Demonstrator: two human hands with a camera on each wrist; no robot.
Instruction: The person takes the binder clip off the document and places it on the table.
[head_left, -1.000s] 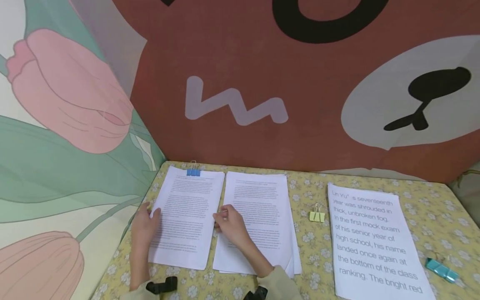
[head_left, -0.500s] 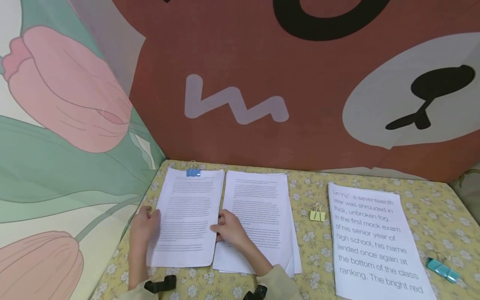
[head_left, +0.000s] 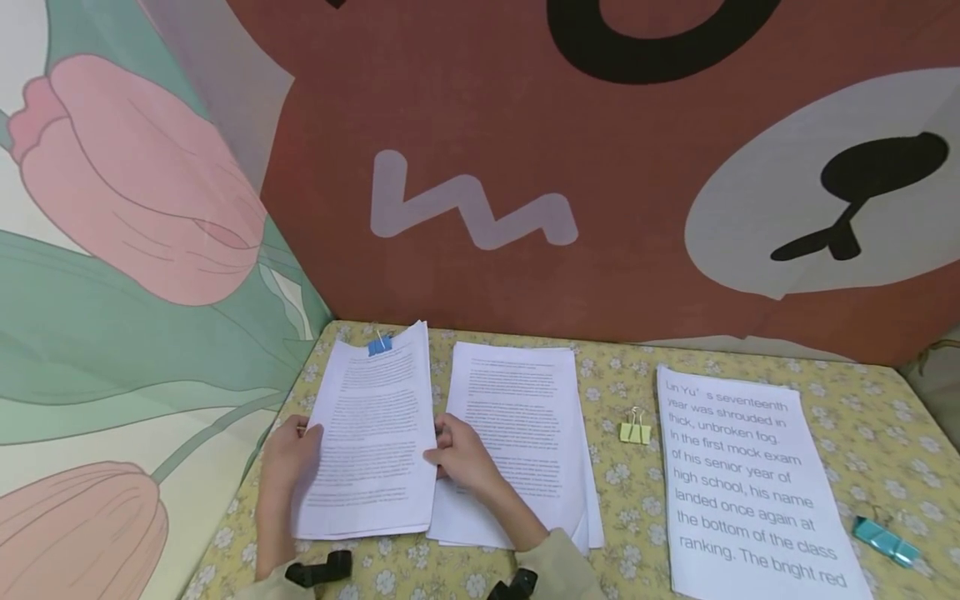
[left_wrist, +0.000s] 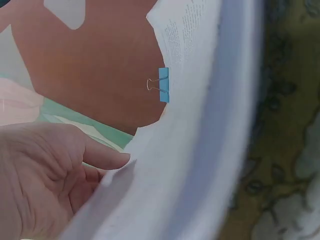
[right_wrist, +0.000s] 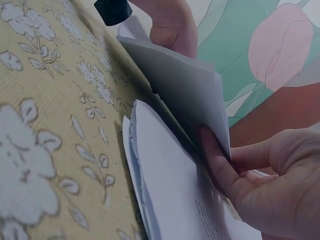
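Observation:
A stack of printed sheets [head_left: 367,450] is held up at a tilt, its top right corner raised, with a blue binder clip [head_left: 380,346] on its top edge. My left hand [head_left: 288,454] grips the left edge, thumb on the printed face; the left wrist view shows the paper [left_wrist: 170,150] bowing away from that thumb. At the right edge, my right hand [head_left: 465,454] pinches the stack between thumb and fingers. In the right wrist view, a finger [right_wrist: 217,160] lies against the underside of the sheets. Below that hand lies a second printed stack [head_left: 517,392], its sheets slightly uneven.
A yellow binder clip [head_left: 634,432] stands right of the second stack. Farther right lie a large-print stack [head_left: 742,475] and a teal binder clip [head_left: 885,540]. The floral-covered table [head_left: 622,508] meets a brown patterned wall [head_left: 487,283] at the back.
My right hand has taken hold of the clipped stack's right edge. That side has risen, the top right corner has swung up and left, and the blue clip has tilted.

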